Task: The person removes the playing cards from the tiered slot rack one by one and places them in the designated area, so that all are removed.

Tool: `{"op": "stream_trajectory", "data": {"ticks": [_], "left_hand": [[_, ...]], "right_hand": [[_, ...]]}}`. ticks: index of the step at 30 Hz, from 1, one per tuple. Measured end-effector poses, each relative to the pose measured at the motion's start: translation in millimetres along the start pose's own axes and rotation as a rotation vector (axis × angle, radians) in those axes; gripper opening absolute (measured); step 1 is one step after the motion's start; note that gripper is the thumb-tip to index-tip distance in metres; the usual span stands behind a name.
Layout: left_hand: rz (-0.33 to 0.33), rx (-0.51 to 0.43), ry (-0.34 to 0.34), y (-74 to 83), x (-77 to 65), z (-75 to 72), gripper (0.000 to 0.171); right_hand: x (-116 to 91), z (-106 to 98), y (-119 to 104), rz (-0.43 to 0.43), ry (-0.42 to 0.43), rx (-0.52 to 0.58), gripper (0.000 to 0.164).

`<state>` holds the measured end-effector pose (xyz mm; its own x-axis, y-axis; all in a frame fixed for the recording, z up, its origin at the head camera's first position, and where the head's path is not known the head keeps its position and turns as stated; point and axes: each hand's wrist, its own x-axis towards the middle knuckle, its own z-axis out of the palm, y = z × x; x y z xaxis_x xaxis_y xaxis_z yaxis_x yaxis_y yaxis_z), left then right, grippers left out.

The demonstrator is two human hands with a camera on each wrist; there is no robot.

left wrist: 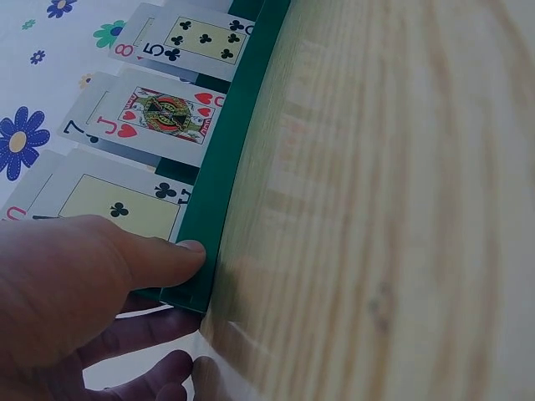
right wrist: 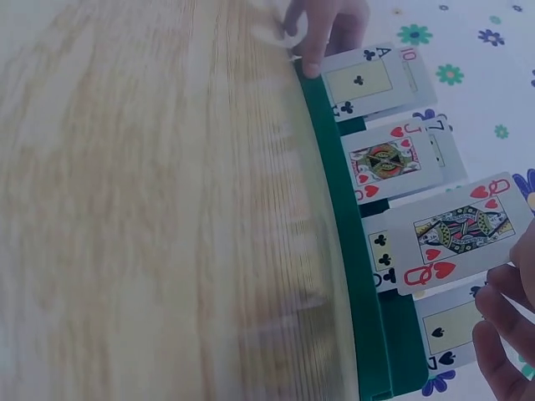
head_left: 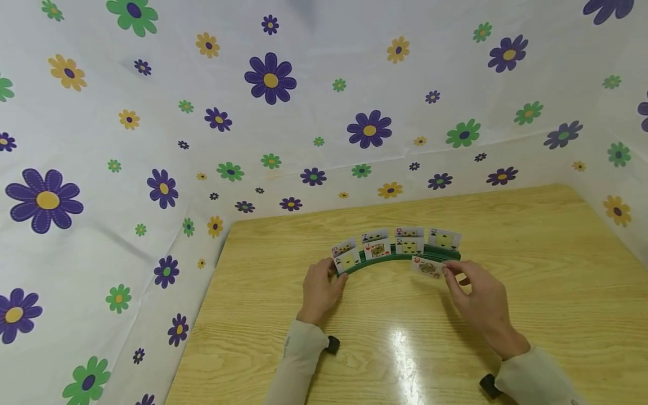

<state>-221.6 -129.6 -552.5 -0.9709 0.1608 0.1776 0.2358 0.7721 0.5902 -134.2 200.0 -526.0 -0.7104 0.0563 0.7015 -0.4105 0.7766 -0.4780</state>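
Observation:
A curved green card holder stands on the table with playing cards upright in two rows. My left hand grips its left end, the thumb lying along the front edge near the ace of clubs. Between the thumb and fingers of my right hand is the queen of hearts, tilted, in front of the holder's right part. Beside the ace in the front row are the jack of hearts and the five of clubs. Behind stand a ten, a seven, an eight and the two of spades.
The wooden table extends around the holder and meets a white flowered sheet at the back and sides. Dark wrist devices sit at both sleeves. Light glares off the tabletop near the front.

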Motion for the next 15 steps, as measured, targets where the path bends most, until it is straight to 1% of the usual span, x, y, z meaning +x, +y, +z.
{"op": "stream_trajectory", "data": {"ticks": [4, 10, 15], "left_hand": [[-0.006, 0.003, -0.003, 0.4, -0.3, -0.2, 0.023], [0.007, -0.005, 0.004, 0.4, -1.2, -0.5, 0.021], [0.008, -0.016, 0.005, 0.6, -1.6, -0.5, 0.023]], "right_hand": [[-1.9, 0.4, -1.7, 0.01, 0.009, 0.026, 0.023], [-4.4, 1.4, -5.7, 0.069, -0.005, 0.072, 0.023], [-6.8, 3.0, -6.8, 0.07, -0.011, 0.077, 0.023]]}}
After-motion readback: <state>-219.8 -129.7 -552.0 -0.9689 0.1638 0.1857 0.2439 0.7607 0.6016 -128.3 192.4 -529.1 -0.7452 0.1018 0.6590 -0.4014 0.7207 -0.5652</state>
